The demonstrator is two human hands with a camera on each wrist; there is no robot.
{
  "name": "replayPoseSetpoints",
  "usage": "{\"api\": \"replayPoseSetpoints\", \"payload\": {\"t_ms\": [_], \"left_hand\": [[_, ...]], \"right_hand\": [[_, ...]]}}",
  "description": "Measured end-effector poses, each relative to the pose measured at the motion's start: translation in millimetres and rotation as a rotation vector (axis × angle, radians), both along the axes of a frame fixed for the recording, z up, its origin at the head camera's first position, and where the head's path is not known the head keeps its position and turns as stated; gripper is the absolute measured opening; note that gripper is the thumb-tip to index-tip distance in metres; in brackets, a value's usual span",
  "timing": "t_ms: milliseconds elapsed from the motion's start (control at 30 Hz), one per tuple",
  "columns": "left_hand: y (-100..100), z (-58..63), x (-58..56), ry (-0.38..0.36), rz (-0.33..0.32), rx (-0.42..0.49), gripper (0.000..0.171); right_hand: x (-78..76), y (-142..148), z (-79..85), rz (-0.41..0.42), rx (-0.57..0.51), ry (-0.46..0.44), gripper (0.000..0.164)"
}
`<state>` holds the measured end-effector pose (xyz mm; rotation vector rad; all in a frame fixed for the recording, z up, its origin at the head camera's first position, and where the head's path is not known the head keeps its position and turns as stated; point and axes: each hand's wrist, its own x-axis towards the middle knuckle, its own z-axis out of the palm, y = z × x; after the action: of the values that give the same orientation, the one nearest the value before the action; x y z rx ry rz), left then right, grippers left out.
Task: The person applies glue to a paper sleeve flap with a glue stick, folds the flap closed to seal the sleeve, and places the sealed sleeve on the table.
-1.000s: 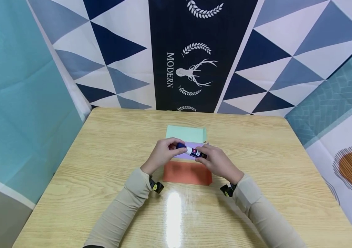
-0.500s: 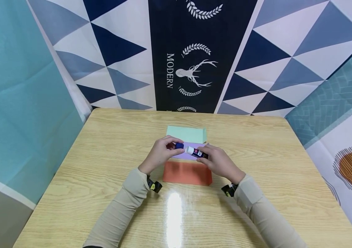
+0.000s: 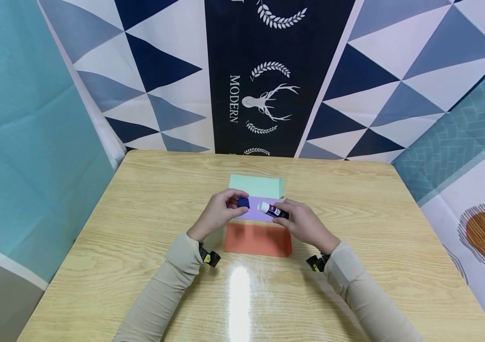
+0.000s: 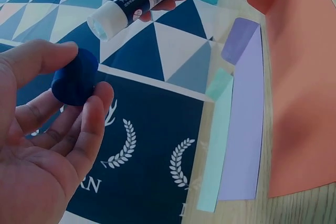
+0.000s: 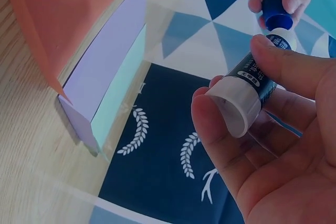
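Over the purple paper (image 3: 254, 213), left hand (image 3: 218, 212) pinches the cap (image 3: 243, 203), apart from the glue stick (image 3: 271, 210); right hand (image 3: 304, 221) curls round its barrel, presumably leaving the white end free between them.

head view: high, facing forward-down over table (image 3: 272, 278); wrist views: close, sharing glue stick (image 4: 131, 6).

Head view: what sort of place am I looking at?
Probably a craft workspace, likely indoors: a wood-grain table, coloured papers on it, and what looks like an uncapped glue stick in the person's right hand.
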<state>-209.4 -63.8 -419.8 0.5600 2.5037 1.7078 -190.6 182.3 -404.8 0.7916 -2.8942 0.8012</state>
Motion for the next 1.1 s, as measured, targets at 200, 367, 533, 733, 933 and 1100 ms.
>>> {"api": "replayPoseSetpoints", "payload": {"t_ms": [200, 367, 533, 733, 933, 1100], "left_hand": [[-2.0, 0.8, 0.9, -0.005, 0.001, -0.014, 0.032], [-2.8, -0.3, 0.0, 0.003, -0.01, -0.018, 0.032], [-3.6, -1.3, 0.0, 0.02, -0.025, -0.044, 0.032], [-2.3, -3.7, -1.7, -0.026, -0.035, -0.024, 0.031], [-0.6, -5.7, -3.2, -0.011, -0.009, -0.04, 0.03], [0.3, -6.3, -3.9, -0.019, 0.035, -0.057, 0.029]], "right_hand": [[-0.4, 3.4, -0.3, -0.026, -0.009, -0.022, 0.036], [-1.2, 6.8, -0.7, -0.036, -0.016, -0.03, 0.034], [-1.4, 11.3, -1.3, -0.04, -0.035, -0.032, 0.032], [0.1, 19.2, -3.3, -0.056, -0.035, -0.036, 0.041], [1.3, 24.9, -3.0, -0.086, -0.042, -0.059, 0.044], [1.5, 28.9, -2.5, -0.097, -0.052, -0.063, 0.04]]}}
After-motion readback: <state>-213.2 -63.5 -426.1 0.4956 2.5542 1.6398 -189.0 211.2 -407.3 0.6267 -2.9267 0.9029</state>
